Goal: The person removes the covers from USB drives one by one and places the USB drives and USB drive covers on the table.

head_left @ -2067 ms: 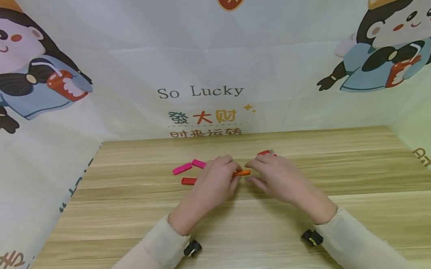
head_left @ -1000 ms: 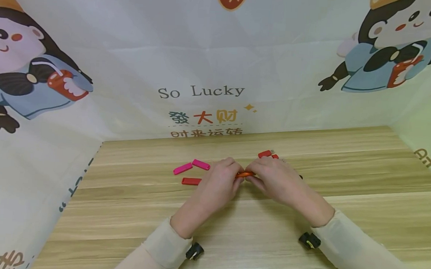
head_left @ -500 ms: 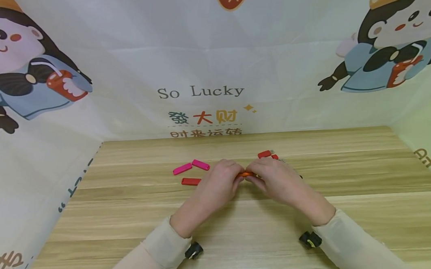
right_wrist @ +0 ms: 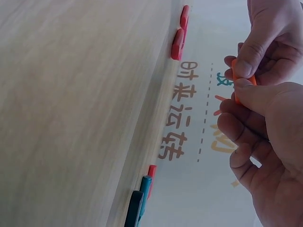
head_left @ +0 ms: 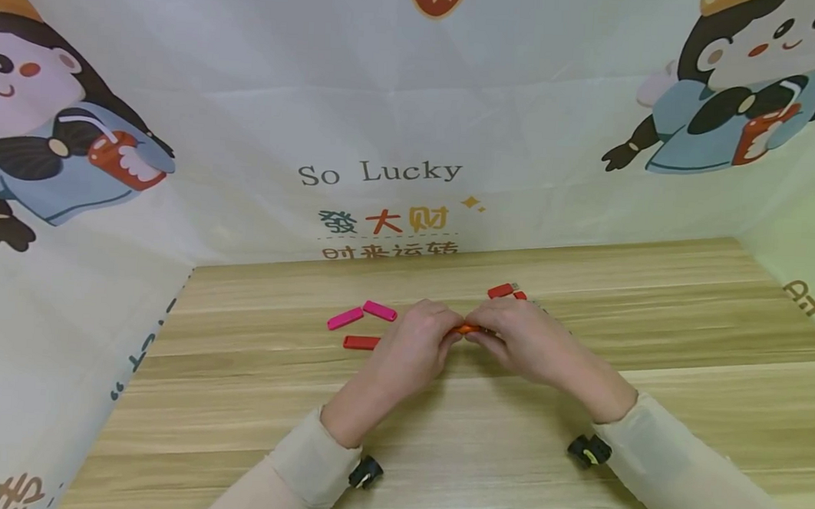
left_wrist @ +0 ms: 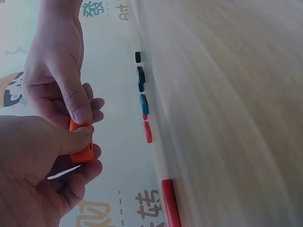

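Makeshift tabletop recording booth

A wooden table (head_left: 653, 313) enclosed by a cartoon-printed cloth backdrop (head_left: 386, 130) reading "So Lucky".

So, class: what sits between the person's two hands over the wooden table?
A small orange piece, pinched from both ends by the left hand and right hand; the head view shows it, and the left wrist view shows it closer.

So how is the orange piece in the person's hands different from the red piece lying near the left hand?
The orange piece is pinched by both the left hand and the right hand, while the red piece lies untouched. The orange piece is held above the wooden table; the red piece rests flat on it. Fingers mostly hide the orange one; the red one is in plain view. Both are small and elongated.
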### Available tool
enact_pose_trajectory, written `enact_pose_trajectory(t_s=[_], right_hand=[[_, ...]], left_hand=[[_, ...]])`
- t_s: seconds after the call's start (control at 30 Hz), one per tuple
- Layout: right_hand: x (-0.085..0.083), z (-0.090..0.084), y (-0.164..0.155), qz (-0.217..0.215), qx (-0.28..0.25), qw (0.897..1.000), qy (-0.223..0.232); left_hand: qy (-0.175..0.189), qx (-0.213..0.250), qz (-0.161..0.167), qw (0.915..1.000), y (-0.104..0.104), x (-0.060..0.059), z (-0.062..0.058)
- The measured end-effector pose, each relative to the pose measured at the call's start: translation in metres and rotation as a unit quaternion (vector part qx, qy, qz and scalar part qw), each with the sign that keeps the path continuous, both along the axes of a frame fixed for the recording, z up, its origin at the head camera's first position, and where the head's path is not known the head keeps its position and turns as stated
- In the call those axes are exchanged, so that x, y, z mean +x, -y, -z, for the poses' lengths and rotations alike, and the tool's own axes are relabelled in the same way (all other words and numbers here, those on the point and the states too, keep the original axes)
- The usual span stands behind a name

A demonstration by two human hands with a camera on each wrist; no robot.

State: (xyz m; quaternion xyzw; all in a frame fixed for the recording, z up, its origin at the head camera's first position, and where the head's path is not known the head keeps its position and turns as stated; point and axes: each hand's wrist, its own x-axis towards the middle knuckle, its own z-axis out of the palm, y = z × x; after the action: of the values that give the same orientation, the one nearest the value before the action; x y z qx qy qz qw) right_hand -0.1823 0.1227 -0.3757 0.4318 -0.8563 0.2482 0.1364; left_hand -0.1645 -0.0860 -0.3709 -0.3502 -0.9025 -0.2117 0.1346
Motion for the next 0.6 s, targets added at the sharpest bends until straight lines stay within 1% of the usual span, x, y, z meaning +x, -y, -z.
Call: enact_pose_trajectory(t_s=[0.3, 0.43, 0.6], right_hand=[[-0.0007, -0.0005, -0.0017, -0.016, -0.012, 1.0, -0.009], [-0.0014, -0.0005, -0.0025, -0.025, -0.019, 0.999, -0.015], [-0.0031, 0.0009, -0.0046, -0.035, -0.022, 0.999, -0.007]], left_hand=[[-0.005, 0.005, 0.004, 1.0, -0.0002, -0.0005, 0.0009], [0.0, 0.007, 0.004, 1.0, 0.0001, 0.0001, 0.0003], [0.0, 0.008, 0.006, 1.0, 0.0003, 0.001, -0.0007]])
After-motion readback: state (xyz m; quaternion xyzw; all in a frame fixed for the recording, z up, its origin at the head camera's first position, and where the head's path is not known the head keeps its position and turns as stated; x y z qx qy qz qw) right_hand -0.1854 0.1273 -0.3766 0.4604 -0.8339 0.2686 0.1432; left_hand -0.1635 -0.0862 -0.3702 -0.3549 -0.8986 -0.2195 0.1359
